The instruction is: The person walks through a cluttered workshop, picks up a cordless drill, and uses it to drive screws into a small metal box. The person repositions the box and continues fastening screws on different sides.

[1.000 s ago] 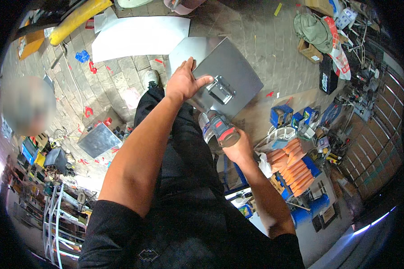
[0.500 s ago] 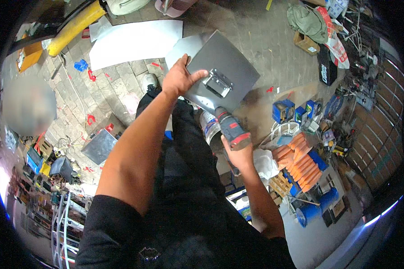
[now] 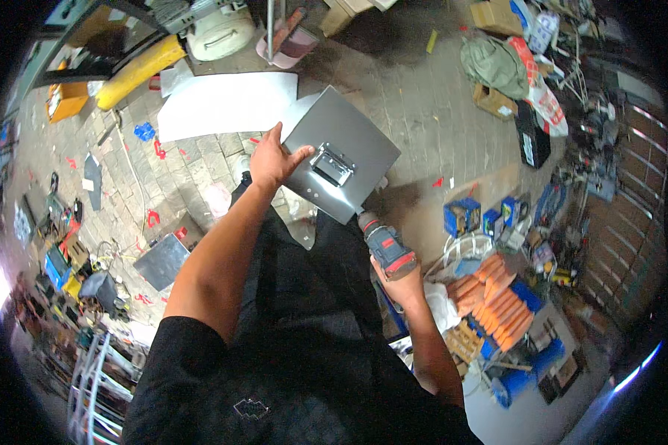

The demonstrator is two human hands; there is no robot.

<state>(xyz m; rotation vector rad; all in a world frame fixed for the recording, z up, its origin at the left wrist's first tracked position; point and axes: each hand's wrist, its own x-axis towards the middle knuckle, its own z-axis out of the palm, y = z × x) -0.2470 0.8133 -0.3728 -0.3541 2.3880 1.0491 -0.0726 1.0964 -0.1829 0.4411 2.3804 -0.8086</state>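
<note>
My left hand [image 3: 273, 159] grips a grey metal panel [image 3: 352, 141] at its left edge, thumb lying on the upper face and the other fingers partly hidden. A shiny metal handle or latch [image 3: 332, 167] is fixed to that face, with a few small round holes or dots below it. The panel is tilted, above my dark trousers. My right hand [image 3: 401, 280] is wrapped round a grey and red cordless drill [image 3: 384, 245]. The drill's front end is at the panel's lower right edge; whether it touches cannot be made out.
A white sheet [image 3: 230, 104] lies on the paved floor beyond my left hand. A yellow cylinder [image 3: 141, 72] is at the far left, and a dark flat plate [image 3: 162, 262] nearer. Orange rolls [image 3: 501, 308] and blue boxes [image 3: 462, 217] stand at the right. Red scraps litter the floor.
The panel and my left hand have moved left and down in the picture. The drill now sits lower, at the panel's edge instead of near its dots. The whole view has shifted too.
</note>
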